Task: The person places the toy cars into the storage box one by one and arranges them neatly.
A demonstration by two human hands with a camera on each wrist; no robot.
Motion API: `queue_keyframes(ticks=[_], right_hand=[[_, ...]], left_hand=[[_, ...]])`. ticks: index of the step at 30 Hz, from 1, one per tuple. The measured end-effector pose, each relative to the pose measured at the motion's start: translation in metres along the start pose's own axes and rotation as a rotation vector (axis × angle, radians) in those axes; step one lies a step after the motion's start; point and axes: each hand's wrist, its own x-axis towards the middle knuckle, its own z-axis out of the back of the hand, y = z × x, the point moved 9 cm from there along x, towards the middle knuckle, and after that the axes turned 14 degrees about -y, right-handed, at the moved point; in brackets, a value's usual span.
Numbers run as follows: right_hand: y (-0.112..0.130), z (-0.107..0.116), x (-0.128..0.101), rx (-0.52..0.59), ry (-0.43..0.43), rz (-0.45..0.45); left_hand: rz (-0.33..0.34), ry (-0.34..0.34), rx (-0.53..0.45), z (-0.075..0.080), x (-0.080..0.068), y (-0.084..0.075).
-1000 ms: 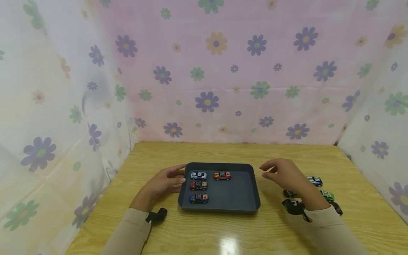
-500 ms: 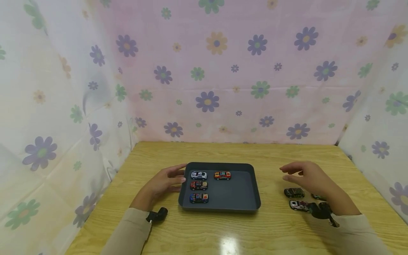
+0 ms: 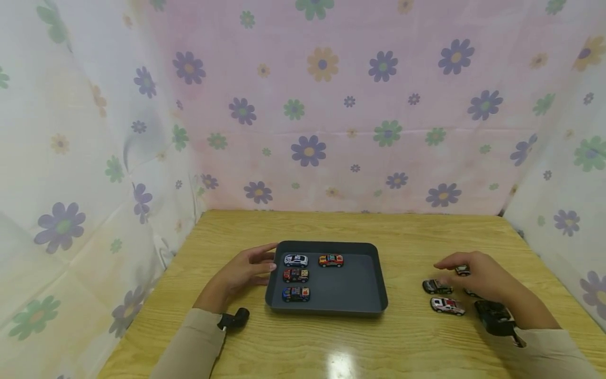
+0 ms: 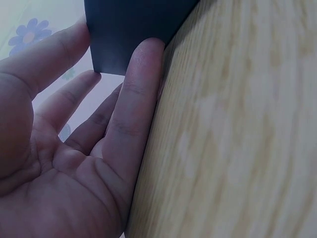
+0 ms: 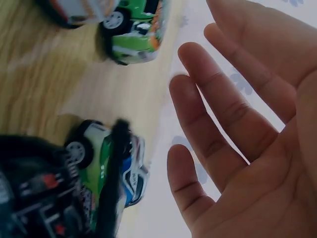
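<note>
Here we see the left hand (image 3: 243,271), fingers extended, touching the tray (image 3: 345,288) on its left; the right hand (image 3: 480,276), relaxed and empty, hovers above loose cars (image 3: 447,306) at right; four cars (image 3: 295,276) sit inside the tray.

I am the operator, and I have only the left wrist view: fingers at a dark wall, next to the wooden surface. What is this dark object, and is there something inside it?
Observer: The head view shows a tray with four toy cars in it.
Operator: Thank you. And what is to the right of it?
Observer: The right hand, over some loose cars on the table; I cannot tell if it touches one.
Operator: Does it hold one of them?
Observer: None that I can see: in the right wrist view its fingers are extended and no car shows in the palm.
</note>
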Motion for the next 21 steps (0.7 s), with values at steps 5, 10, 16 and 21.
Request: queue_keyframes(ticks=[5, 10, 16, 21], right_hand=[[-0.009, -0.003, -0.003, 0.002, 0.026, -0.025], [-0.009, -0.009, -0.004, 0.045, 0.069, 0.005], [-0.008, -0.016, -0.001, 0.043, 0.101, 0.023], [-0.011, -0.020, -0.002, 0.046, 0.125, 0.000]], left_hand=[[-0.001, 0.010, -0.013, -0.003, 0.002, 0.000], [-0.021, 0.026, -0.001, -0.002, 0.002, -0.001], [-0.037, 0.035, 0.001, 0.000, -0.001, -0.003], [-0.038, 0.039, 0.003, -0.001, 0.000, -0.002]])
